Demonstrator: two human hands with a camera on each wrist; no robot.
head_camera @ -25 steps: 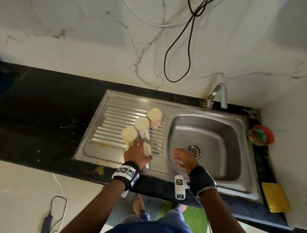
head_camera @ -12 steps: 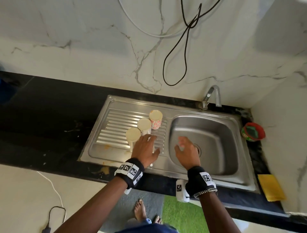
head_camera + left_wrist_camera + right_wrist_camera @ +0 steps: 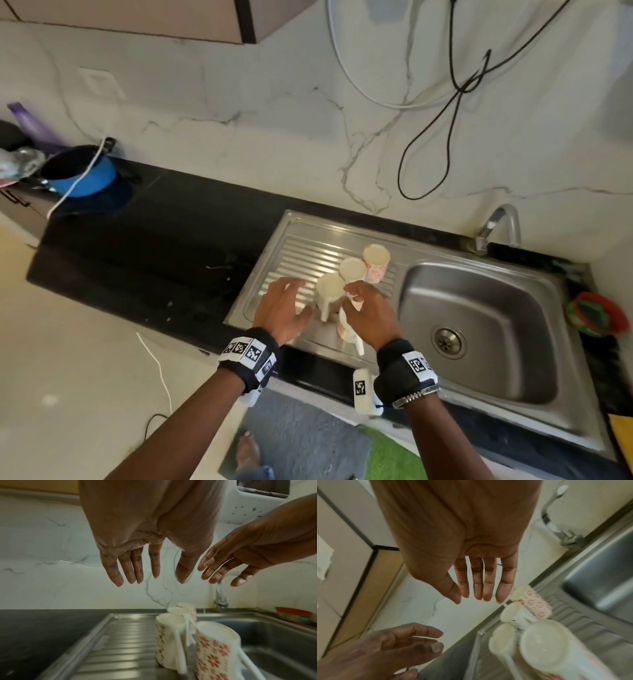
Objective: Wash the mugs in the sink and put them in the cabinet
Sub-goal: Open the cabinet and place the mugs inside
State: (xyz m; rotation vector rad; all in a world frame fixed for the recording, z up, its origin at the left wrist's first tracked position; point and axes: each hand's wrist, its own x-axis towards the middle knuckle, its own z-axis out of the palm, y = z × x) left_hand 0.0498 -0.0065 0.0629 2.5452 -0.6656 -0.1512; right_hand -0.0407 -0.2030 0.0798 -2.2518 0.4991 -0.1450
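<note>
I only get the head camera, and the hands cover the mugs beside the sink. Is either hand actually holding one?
Observer: No. The left wrist view shows the left hand and right hand above the mugs, fingers straight, with clear space between.
Operator: How many mugs are there?
Observer: Four, clustered bottoms up, in the right wrist view; the nearest mug is the one your view mostly hides.
Operator: Are the hands wet?
Observer: Yes, drops hang from the right fingertips.

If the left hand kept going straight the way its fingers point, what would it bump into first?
Probably nothing on the way: the left hand, open, hovers above the mugs, its fingers aimed over them at the marble wall. Depth is unclear, so clearance is a guess.
</note>
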